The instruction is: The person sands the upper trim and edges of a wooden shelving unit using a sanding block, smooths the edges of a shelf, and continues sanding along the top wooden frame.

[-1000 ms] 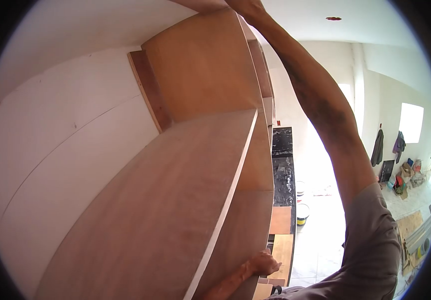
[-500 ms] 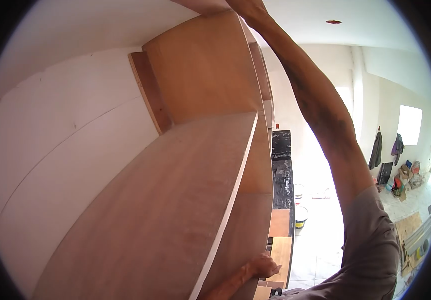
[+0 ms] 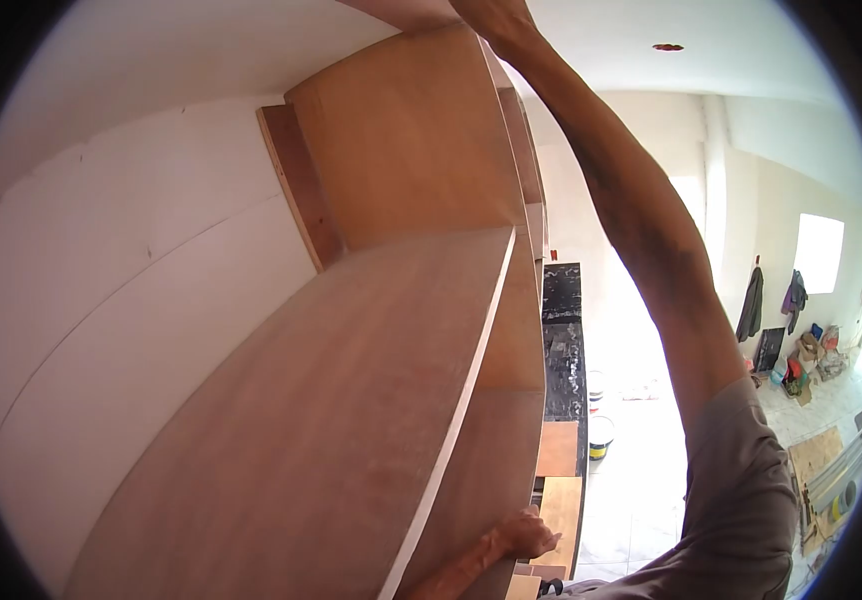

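Observation:
A long brown wooden shelf panel (image 3: 301, 420) with a pale front edge runs up through the middle of a wall cabinet. Beyond it stands an upright orange-brown panel (image 3: 411, 140). My left hand (image 3: 526, 533) is low, under the shelf, with its fingers curled at the front edge of the lower cabinet panel (image 3: 481, 450). My right arm reaches up past the cabinet front, and my right hand (image 3: 494, 18) is at the top edge of the view beside the cabinet's upper corner. Its fingers are out of sight, so what it touches is hidden.
Below the cabinet is a black counter (image 3: 563, 370) with wooden boards (image 3: 561, 510) at its near end. A bucket (image 3: 600, 438) stands on the pale floor. At the right are hanging clothes (image 3: 751, 305), piled items (image 3: 801, 365) and long metal strips (image 3: 846, 460).
The view has tilted slightly, so the room and cabinet sit a little lower in the frame. Both hands keep nearly the same places.

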Motion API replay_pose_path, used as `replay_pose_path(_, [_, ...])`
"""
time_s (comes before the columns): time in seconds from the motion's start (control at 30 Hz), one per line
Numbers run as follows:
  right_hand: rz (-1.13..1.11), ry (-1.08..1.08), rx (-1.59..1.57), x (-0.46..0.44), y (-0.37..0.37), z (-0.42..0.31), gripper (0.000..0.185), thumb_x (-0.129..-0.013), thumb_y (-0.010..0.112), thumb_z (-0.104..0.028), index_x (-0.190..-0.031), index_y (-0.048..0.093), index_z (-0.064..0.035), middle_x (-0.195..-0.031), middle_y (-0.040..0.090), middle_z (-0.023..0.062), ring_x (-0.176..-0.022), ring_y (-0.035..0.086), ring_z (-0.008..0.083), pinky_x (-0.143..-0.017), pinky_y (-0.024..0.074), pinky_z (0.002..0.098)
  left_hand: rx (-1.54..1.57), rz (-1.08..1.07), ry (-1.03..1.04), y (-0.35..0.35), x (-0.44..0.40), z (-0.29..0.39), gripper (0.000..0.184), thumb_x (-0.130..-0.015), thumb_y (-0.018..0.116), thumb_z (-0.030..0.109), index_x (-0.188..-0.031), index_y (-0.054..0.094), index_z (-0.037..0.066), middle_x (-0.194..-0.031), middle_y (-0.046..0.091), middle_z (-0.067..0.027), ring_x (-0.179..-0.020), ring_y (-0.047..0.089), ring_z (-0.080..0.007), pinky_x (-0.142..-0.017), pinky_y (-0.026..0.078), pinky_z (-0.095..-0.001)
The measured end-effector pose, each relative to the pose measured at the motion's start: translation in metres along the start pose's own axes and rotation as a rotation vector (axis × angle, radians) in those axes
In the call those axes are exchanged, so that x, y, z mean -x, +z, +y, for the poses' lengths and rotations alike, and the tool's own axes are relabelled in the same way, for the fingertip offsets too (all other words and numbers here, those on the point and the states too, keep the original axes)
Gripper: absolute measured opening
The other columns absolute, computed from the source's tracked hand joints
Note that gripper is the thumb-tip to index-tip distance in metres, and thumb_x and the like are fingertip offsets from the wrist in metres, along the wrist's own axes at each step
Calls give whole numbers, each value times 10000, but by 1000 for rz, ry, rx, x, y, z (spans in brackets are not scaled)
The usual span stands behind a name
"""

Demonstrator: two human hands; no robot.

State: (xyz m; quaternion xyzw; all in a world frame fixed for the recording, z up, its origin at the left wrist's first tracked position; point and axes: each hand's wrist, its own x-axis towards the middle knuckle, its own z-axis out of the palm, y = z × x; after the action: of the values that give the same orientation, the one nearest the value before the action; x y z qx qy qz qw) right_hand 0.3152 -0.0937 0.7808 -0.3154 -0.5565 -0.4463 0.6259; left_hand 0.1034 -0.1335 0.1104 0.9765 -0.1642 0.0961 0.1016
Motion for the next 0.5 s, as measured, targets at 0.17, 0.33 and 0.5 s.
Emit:
replay_pose_path(0.17, [19, 172, -75, 8, 1, -5, 518, -994, 443, -354, -1311, 674, -15, -1318, 654, 281, -1264, 604, 419, -1089, 461, 446, -18, -27, 21, -13, 1, 8, 537, -1031, 529, 329, -582, 671, 70, -609, 667, -136, -582, 645, -355, -760, 505, -473])
replay_pose_path(0.33, [30, 99, -157, 16, -3, -22, 541, -989, 426, -358, -1326, 665, -9, -1329, 646, 285, -1290, 587, 411, -1122, 432, 431, 65, -37, -14, -1, 4, 3, 532, -1036, 516, 314, -592, 676, 70, -616, 669, -141, -568, 631, -372, -775, 505, -478])
replay_pose_path(0.5, [-39, 207, -282, 12, -3, -27, 518, -1005, 441, -350, -1315, 667, -3, -1317, 654, 280, -1273, 598, 407, -1111, 442, 439, 48, 42, -9, 2, 0, 0, 555, -1011, 555, 319, -520, 642, 74, -588, 646, -155, -590, 645, -380, -827, 517, -460])
